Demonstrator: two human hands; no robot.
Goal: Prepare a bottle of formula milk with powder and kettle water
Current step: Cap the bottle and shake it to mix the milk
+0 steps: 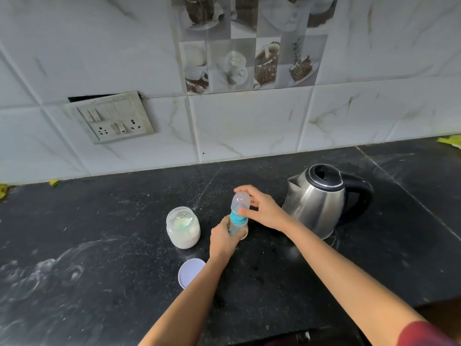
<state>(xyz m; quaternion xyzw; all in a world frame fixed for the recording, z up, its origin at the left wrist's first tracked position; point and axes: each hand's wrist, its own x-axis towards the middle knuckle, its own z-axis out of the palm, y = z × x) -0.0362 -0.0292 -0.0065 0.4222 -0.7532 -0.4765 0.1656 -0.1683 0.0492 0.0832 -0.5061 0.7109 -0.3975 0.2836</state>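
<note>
Two sets of fingers work on one bottle (236, 222), which stands upright near the middle of the desk (99, 245). The left hand (222, 239) wraps its fingers (241, 236) round the lower body and steadies it. The right hand (263, 208) comes in from 3 o'clock, and its fingers (240, 189) pinch the clear domed cap (240, 201) above the teal collar.

The step looks like working the cap, though whether it is going on or coming off cannot be told. The hand hides the bottle's contents. If the cap is coming off, the next move calls for a straight pull upward while the left hand holds the base down, since the bottle is tall and narrow and would tip easily.

At 9 o'clock from the bottle, just beside the left hand, stands an open jar (183, 227) of white powder. Its pale lid (190, 272) lies flat at 7 o'clock. At 3 o'clock, near the right wrist, stands a steel kettle (321, 198), lid closed and black handle facing away from the bottle.

The desk is dark speckled stone with pale smears. Behind it is a wall (249, 121) of white marbled tiles, with a switch plate (109, 118) at 11 o'clock.
</note>
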